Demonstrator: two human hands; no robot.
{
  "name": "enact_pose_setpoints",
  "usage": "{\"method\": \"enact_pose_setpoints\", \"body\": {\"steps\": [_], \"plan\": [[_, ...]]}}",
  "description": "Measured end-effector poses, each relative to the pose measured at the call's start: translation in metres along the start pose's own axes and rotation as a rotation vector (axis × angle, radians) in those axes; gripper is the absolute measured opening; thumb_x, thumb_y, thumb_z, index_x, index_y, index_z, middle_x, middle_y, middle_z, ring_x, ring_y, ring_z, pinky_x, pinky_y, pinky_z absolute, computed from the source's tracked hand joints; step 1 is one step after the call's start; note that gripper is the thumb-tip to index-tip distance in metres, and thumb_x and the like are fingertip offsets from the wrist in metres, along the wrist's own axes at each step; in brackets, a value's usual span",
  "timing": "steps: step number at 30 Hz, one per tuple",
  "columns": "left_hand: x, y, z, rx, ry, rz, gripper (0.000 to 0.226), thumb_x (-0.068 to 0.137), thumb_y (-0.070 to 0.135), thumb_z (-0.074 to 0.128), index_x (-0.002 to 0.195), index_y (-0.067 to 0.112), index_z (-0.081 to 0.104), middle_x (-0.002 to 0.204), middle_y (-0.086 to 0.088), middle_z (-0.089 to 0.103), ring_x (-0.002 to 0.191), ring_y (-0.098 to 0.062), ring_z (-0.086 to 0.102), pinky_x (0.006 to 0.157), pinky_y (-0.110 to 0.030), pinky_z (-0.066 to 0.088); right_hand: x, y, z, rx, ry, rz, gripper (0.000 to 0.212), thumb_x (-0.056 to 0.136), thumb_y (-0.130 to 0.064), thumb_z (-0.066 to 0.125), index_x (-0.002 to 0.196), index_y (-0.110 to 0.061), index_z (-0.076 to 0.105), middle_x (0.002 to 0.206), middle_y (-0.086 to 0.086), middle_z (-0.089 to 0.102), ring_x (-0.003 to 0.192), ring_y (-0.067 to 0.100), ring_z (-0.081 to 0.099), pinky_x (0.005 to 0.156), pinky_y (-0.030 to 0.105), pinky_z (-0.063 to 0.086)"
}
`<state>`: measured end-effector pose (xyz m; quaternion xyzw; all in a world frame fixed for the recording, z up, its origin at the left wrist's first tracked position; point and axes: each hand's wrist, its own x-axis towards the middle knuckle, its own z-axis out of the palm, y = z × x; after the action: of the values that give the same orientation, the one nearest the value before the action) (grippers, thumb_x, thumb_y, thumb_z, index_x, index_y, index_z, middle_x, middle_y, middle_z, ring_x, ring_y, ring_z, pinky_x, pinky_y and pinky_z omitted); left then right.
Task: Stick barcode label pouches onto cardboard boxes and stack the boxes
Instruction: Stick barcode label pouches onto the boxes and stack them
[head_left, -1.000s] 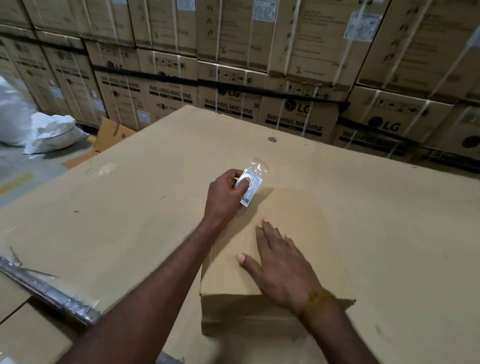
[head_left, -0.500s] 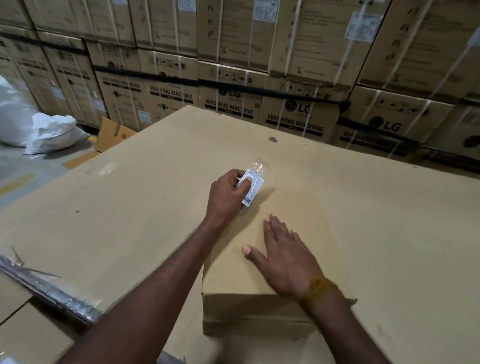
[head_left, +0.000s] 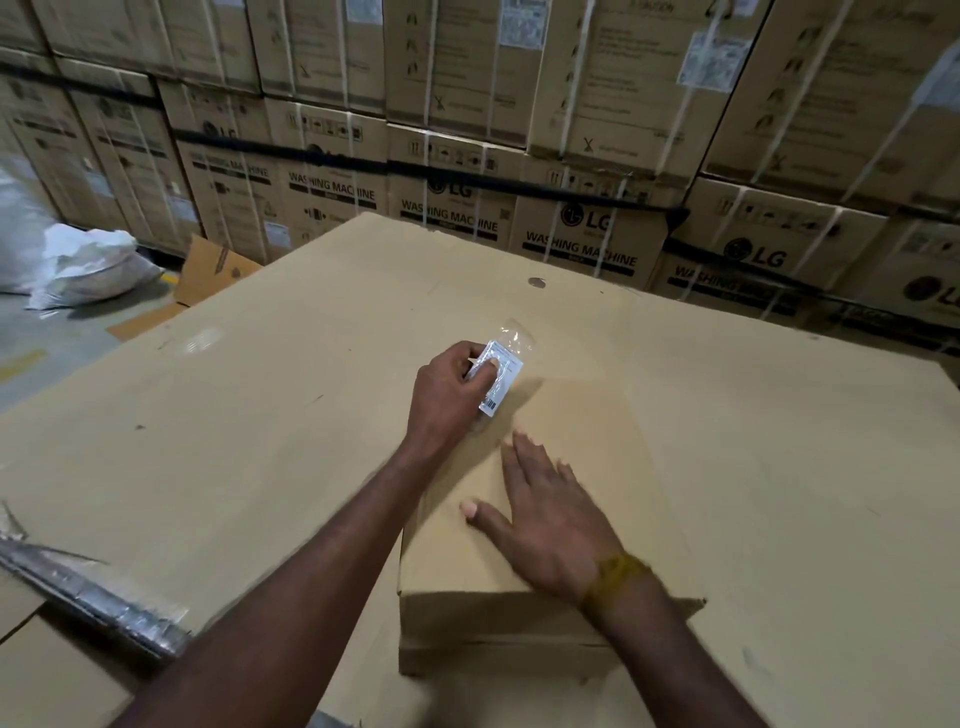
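Big picture first: a wall of washing machine cartons (head_left: 571, 244) fills the background, and in front of it a broad cardboard sheet serves as the desk (head_left: 234, 415). On that desk, close to the person, sits the small cardboard box (head_left: 582, 431), plain-topped, with no pouch stuck on it yet as far as I can see.

Now the risks. The biggest one is the box itself sliding on that smooth cardboard when the pouch gets pressed down; that would come from easing off with the steadying hand. Next, the pouch could land crooked or hang over the box's far-left edge, because it hovers right at that corner and is held at a tilt. Smaller still: the clear film at the pouch's top looks loose and could fold under or wrinkle, leaving a weak bond. And a thumb on the sticky side could spoil the adhesive, though I cannot tell which face is sticky.

To the hands. The right hand (head_left: 545, 514) lies spread and flat on the box top, fingers straight, thumb splayed toward the left, pressing the box in place. A yellowish band (head_left: 615, 577) sits at that wrist. The left hand (head_left: 447, 395) has its fingers curled, pinching the barcode label pouch (head_left: 501, 376) at its left edge, over the box's far-left corner; whether the pouch touches the cardboard there I cannot tell.
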<state>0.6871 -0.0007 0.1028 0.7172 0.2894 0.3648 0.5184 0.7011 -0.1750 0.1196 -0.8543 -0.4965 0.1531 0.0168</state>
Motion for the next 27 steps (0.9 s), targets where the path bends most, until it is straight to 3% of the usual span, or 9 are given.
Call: {"method": "enact_pose_setpoints", "body": {"steps": [3,5,8,11,14,21,27], "plan": [[0.0,0.0,-0.001,-0.022,-0.002,-0.005,0.009,0.092,0.025,0.062,0.094,0.026,0.07,0.078,-0.003,0.072,0.072,-0.03,0.067,0.063,-0.048,0.055,-0.055,-0.016,0.004,0.017,-0.053,-0.054,0.104,0.069,-0.08,-0.007,0.155,-0.022,-0.02,0.156,-0.011,-0.034,0.147,0.006,-0.025,0.118,0.029,-0.015],[0.001,0.0,-0.001,-0.019,0.003,-0.006,0.008,0.092,0.025,0.062,0.093,0.027,0.07,0.078,-0.005,0.072,0.075,-0.033,0.067,0.061,-0.046,0.054,-0.065,-0.019,0.002,0.0,-0.102,-0.057,0.105,0.066,-0.08,-0.009,0.154,-0.024,-0.023,0.154,-0.014,-0.037,0.144,0.002,-0.028,0.115,0.027,-0.017],[0.001,0.0,-0.002,0.003,-0.005,0.0,0.008,0.091,0.026,0.062,0.094,0.026,0.07,0.078,-0.004,0.072,0.076,-0.031,0.068,0.061,-0.043,0.053,-0.032,-0.013,0.001,0.003,-0.05,-0.054,0.1,0.073,-0.079,-0.005,0.156,-0.024,-0.015,0.16,-0.011,-0.027,0.148,0.004,-0.02,0.121,0.03,-0.011],[0.001,-0.001,-0.001,0.023,-0.006,0.02,0.01,0.091,0.027,0.063,0.096,0.023,0.071,0.078,-0.001,0.073,0.075,-0.026,0.068,0.066,-0.043,0.054,0.016,-0.005,-0.003,0.005,-0.001,-0.018,0.086,0.093,-0.071,0.012,0.158,-0.017,-0.005,0.165,-0.001,-0.016,0.151,0.012,-0.012,0.123,0.036,-0.005],[0.0,-0.001,-0.002,0.004,0.005,0.019,0.014,0.089,0.03,0.062,0.097,0.022,0.07,0.078,0.0,0.073,0.075,-0.026,0.069,0.066,-0.044,0.055,0.021,-0.005,-0.004,-0.004,0.013,-0.011,0.085,0.096,-0.069,0.016,0.158,-0.015,-0.005,0.165,0.001,-0.015,0.152,0.013,-0.011,0.123,0.036,-0.005],[0.001,0.0,-0.003,-0.011,0.005,0.001,0.009,0.091,0.025,0.062,0.094,0.025,0.071,0.078,-0.002,0.072,0.075,-0.029,0.068,0.06,-0.039,0.052,-0.063,-0.015,0.006,-0.008,-0.077,-0.064,0.109,0.062,-0.082,-0.015,0.155,-0.025,-0.021,0.155,-0.014,-0.034,0.145,0.002,-0.025,0.118,0.028,-0.014],[0.001,-0.003,-0.001,0.027,-0.004,0.018,0.012,0.089,0.031,0.062,0.095,0.024,0.07,0.078,0.001,0.073,0.076,-0.023,0.069,0.067,-0.043,0.055,0.018,-0.007,-0.004,0.004,0.015,-0.013,0.083,0.096,-0.069,0.014,0.158,-0.017,-0.004,0.165,-0.001,-0.014,0.152,0.012,-0.01,0.124,0.037,-0.003]]}}
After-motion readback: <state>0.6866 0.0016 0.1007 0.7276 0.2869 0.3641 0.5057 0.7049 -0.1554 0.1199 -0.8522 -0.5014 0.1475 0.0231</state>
